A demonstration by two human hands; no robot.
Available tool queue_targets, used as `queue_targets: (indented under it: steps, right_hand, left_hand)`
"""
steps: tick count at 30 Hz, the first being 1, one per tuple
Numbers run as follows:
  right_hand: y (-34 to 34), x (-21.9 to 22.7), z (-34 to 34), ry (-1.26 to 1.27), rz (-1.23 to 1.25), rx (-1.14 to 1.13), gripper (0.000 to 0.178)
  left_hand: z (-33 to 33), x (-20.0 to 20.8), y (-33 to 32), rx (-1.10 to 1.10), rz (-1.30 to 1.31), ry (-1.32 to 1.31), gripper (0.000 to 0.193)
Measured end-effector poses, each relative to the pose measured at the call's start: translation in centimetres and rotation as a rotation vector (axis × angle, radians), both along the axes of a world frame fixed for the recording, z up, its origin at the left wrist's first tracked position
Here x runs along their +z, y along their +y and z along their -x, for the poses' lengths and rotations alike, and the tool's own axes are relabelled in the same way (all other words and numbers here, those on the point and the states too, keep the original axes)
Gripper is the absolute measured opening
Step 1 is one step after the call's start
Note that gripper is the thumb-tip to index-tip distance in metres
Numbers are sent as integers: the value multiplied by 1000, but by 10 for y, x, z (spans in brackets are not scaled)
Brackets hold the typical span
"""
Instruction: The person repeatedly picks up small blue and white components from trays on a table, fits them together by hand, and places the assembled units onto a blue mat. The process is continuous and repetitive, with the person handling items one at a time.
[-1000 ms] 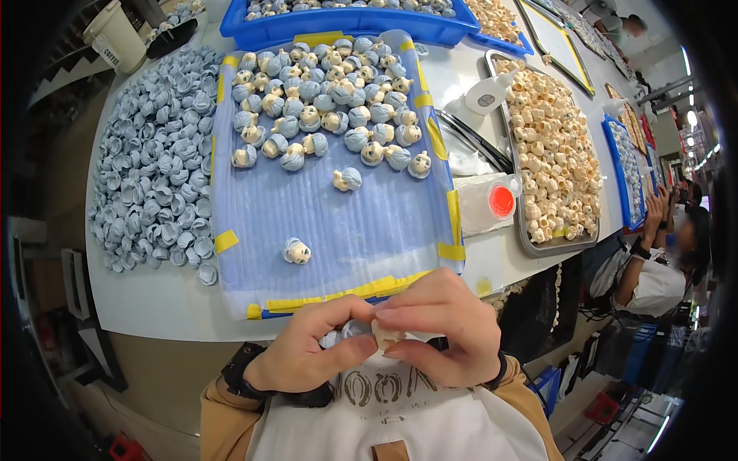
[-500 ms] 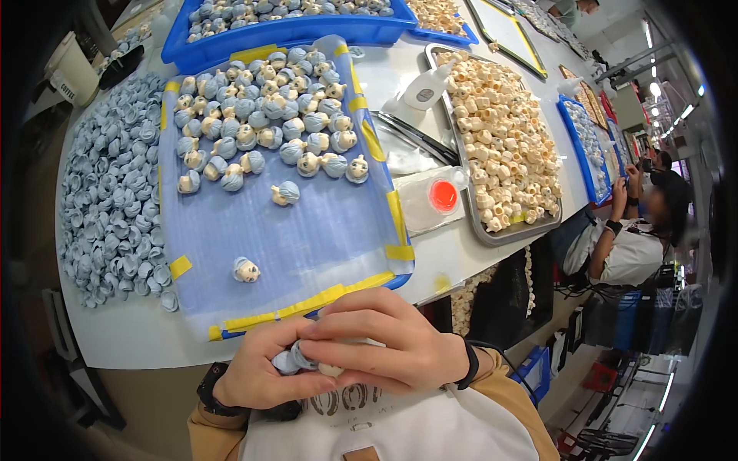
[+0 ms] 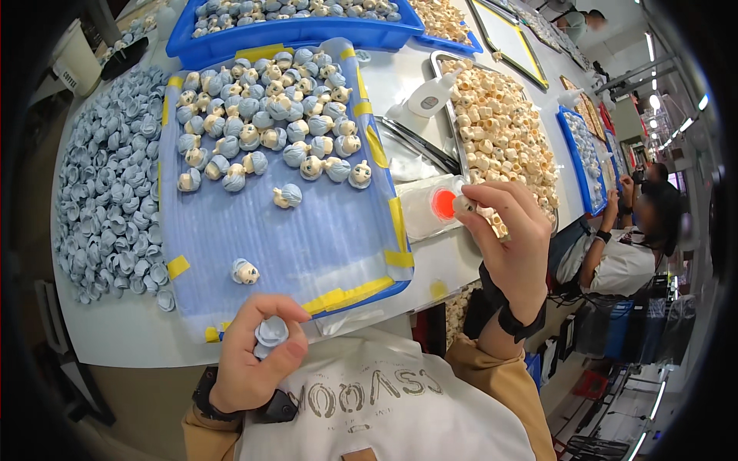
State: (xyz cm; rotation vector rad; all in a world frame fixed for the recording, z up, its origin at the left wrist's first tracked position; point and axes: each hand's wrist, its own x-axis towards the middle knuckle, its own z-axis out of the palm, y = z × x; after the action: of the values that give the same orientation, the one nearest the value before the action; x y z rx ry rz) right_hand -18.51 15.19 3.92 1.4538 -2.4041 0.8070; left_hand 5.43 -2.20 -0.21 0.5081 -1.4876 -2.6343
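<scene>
Face (image 3: 463,205) pinched by right hand (image 3: 513,234), just right of red disc (image 3: 443,203); cream pieces (image 3: 496,223) crowding grip may make it slip. Left hand (image 3: 243,370), near, curls round blue shells (image 3: 270,331); squeezing could dent them.

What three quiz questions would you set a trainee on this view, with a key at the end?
1. Which does the left hand hold? a) a bottle b) a blue shell-like piece c) tweezers
2. True or false: the right hand pinches a pale piece between thumb and finger.
3. Fill in: the heap of loose blue pieces lies to the person's ____ of the taped blue tray.

Key: 1. b; 2. true; 3. left.
</scene>
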Motion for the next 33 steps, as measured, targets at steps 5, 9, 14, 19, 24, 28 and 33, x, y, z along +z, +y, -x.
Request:
queue_targets:
  steps: [5,9,14,19,24,28,33]
  right_hand:
    - [-3,-1,4,22,-39,38,21]
    - [-2,-5,5,8,-30,45,21]
    - [3,-6,3,-15,28,7,25]
    - [11,-23,-7,-62,162,-82,30]
    - [0,-18,-61,-390,562,259,37]
    - [-25,-15,-85,-486,434,500,40]
    - [-37,-15,-89,-404,414,515,38]
  left_hand:
    - [1,-1,0,-25,114,-28,35]
    - [5,4,-3,-37,-129,4,37]
    - [8,10,0,-31,-147,-15,39]
    - [5,-4,5,95,-6,135,37]
    - [4,1,1,47,82,115,39]
    - [3,3,1,11,152,115,41]
    - [3,-2,4,-6,-37,190,41]
